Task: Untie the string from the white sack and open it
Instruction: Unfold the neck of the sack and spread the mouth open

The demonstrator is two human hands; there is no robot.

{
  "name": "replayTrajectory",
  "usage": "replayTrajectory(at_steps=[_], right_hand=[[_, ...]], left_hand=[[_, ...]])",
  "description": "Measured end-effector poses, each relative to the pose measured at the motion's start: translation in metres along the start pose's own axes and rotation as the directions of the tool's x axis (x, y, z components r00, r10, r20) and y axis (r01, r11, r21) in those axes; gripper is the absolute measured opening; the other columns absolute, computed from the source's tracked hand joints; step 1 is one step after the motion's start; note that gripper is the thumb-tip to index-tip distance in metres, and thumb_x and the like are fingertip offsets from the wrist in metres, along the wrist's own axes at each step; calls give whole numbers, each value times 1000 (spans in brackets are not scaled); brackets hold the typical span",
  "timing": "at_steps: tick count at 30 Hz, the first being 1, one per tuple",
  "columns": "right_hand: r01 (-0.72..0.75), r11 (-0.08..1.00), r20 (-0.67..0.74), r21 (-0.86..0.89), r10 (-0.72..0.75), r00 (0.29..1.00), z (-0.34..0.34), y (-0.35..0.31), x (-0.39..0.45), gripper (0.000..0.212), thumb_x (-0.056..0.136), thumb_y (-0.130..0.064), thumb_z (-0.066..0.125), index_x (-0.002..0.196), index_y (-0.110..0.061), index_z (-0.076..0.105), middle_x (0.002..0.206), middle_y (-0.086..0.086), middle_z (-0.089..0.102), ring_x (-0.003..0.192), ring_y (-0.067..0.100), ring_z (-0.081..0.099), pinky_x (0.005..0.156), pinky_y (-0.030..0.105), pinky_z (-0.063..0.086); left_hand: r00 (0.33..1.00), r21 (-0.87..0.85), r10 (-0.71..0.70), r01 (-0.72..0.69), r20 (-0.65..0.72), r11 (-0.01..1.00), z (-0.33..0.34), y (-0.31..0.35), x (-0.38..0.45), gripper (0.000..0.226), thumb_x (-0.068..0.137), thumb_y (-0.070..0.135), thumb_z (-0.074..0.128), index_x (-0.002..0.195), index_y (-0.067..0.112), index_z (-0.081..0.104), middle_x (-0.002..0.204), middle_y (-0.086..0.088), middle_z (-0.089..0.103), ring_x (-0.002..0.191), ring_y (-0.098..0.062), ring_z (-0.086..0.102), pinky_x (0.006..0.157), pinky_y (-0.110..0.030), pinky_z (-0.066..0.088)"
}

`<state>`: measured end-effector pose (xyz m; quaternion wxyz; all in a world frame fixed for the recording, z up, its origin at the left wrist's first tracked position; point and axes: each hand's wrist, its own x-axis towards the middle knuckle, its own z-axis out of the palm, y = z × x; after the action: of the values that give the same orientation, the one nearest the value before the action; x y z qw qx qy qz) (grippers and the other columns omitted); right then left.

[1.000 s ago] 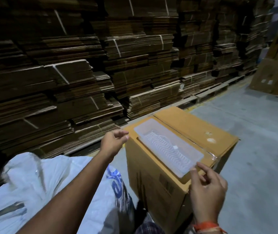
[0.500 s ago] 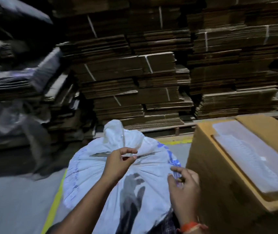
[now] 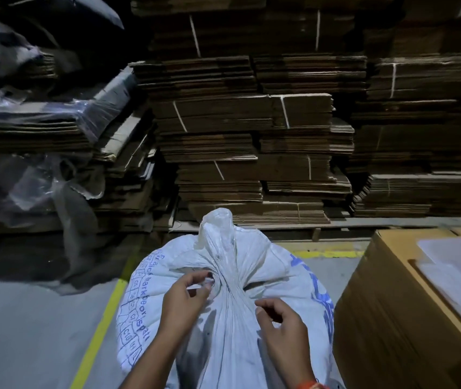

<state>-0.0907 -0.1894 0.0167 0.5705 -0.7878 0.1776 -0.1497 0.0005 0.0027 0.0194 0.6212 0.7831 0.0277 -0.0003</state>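
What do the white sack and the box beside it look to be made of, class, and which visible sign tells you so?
White sack: likely woven plastic fabric, matt; fine ribbed pleats gather at its tied neck, blue print on its side. Box: corrugated cardboard by its look, dull tan, with faint lines across its side.

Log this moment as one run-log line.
stage: untying | white sack: neck tied | left hand: pinching string at knot | right hand: curled beside neck, grip unclear | cardboard box: right

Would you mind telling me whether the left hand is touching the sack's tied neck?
Touching: the head view shows the left hand pinching at the tied neck of the sack.
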Motion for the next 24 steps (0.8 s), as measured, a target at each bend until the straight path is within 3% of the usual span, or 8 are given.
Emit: replayTrajectory(at_steps=[3,7,11,15,17,19,21,24], right_hand=[[48,999,22,6,-48,999,18,-14,44,17,90,-13,73,87,-29,77,88,-9,78,87,6,72,81,37,61],[127,989,14,70,-128,992,43,-37,107,16,92,-11,71,89,-26,75,91,-8,77,87,3,69,73,18,54],[197,979,22,-60,-196,980,73,-31,164,14,90,-19,75,98,-31,73,103,-13,71,96,3,65,79,17,52],[183,971,179,-153,-155,972,94,-7,186,28,85,-18,80,109,-32,74,115,-14,60,100,-1,62,78,4,49],[183,965,240,-189,-135,961,99,3,187,36,84,-11,79,114,-30,75,113,-16,67,97,-1,66,88,10,52],[135,974,247,-180,-89,965,98,8,182,40,85,-4,74,117,-27,75,110,-18,72,97,-4,65,90,7,51],[78,990,198,-121,-53,979,92,11,172,41,86,-2,71,116,-30,74,102,-16,73,83,-4,63,77,2,49],[58,998,127,2,-58,990,75,15,149,41,86,0,71,110,-34,73,75,-6,63,58,3,49,62,10,45]], left_hand=[[999,48,51,-51,17,998,4,2,37,28,93,10,72,113,31,74,103,10,78,95,-9,75,75,-22,62],[993,46,114,-113,-22,993,7,13,94,31,95,17,69,120,35,72,121,6,72,95,-5,74,79,-33,66],[989,36,114,-111,-91,993,18,7,126,26,96,22,70,118,35,72,123,13,72,96,0,72,84,-32,63],[996,-24,57,-59,-71,998,35,-19,119,28,95,21,71,117,37,72,120,10,72,93,0,72,83,-28,62],[999,-57,11,-14,-48,998,39,-35,111,29,94,22,72,116,40,72,117,6,71,95,-3,71,87,-36,63],[999,-88,-21,17,-42,996,39,-47,101,30,94,22,73,115,43,72,117,2,72,102,-8,72,91,-42,63],[997,-106,-37,30,-63,994,36,-53,93,29,95,20,73,114,41,72,118,0,72,103,-8,72,91,-40,62],[991,-167,-71,51,-113,985,30,-43,87,29,97,18,70,117,39,71,118,2,73,101,-16,72,88,-43,62]])
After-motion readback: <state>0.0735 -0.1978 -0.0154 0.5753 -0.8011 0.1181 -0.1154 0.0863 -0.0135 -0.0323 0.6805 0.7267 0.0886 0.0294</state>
